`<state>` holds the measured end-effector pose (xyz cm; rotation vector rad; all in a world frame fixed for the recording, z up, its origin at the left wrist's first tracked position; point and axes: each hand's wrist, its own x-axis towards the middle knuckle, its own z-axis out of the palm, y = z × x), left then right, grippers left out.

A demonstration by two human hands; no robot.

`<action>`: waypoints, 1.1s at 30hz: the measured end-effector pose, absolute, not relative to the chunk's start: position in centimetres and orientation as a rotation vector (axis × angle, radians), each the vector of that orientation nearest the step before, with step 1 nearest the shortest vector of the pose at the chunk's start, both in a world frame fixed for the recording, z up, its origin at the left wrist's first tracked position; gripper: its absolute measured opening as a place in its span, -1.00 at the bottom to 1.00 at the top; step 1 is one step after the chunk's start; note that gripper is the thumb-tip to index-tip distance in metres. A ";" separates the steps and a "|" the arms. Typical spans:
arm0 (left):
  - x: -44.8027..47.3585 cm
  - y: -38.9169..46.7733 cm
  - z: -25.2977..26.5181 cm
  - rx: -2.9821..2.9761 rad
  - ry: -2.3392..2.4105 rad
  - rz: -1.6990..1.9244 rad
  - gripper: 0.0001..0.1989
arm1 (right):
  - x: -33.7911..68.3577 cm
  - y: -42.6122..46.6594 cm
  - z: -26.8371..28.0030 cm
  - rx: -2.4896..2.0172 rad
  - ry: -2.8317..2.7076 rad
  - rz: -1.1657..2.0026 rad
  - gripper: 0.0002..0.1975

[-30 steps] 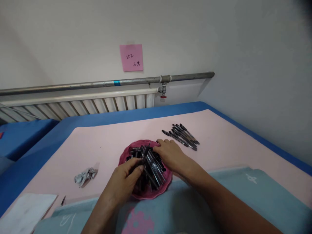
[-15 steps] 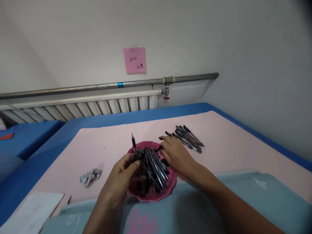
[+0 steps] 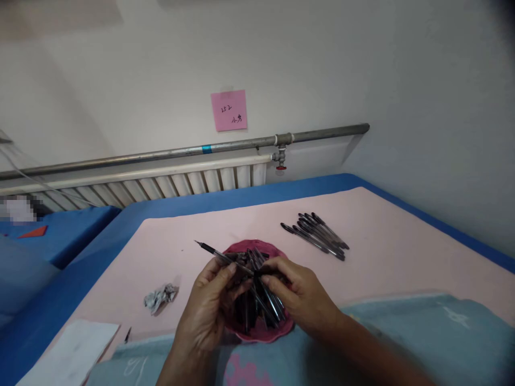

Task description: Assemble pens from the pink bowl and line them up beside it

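Note:
Over the basket, my left hand (image 3: 215, 297) is closed on an uncapped pen (image 3: 209, 249), its bare tip slanting up to the left. My right hand (image 3: 300, 292) pinches a small black piece, which looks like a pen cap (image 3: 257, 273), at the pen's rear end. I cannot tell whether the two are joined. Beneath both hands stands a pink basket (image 3: 271, 338) with a wavy rim. Several clear-barrelled pens (image 3: 276, 305) and dark parts lie in it, partly hidden by my fingers.
Several capped pens (image 3: 317, 233) lie in a bundle right of the basket. To the left are crumpled paper (image 3: 161, 297), a small black pen part (image 3: 127, 335) and a white sheet (image 3: 70, 351). A blue-green cloth (image 3: 406, 321) covers the near edge. A radiator (image 3: 193, 182) stands behind.
My right hand has come from the basket's right rim to the pen's rear end, bringing the black cap. The pen has tipped from nearly upright to a leftward slant.

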<state>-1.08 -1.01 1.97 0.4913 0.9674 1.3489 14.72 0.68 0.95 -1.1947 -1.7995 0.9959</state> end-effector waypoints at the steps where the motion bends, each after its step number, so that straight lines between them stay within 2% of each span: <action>1: -1.0 -1.0 1.9 0.494 0.971 1.346 -0.84 | 14.7 0.7 0.9 -1.193 -1.802 0.987 -0.86; 12: -0.3 -1.1 1.7 0.517 0.971 1.378 -0.88 | 14.7 0.3 0.3 -1.165 -1.869 0.798 -0.89; 21: 0.8 -1.3 1.2 0.432 0.960 1.489 -0.83 | 14.2 0.0 0.1 -1.193 -1.715 0.953 -0.88; 28: 1.9 -1.4 1.5 0.344 0.939 1.560 -0.80 | 14.8 0.2 -0.8 -0.963 -1.959 0.423 -0.84; 33: 2.1 -1.4 1.2 0.315 0.926 1.566 -0.81 | 14.9 0.2 -1.1 -0.897 -2.017 0.331 -0.81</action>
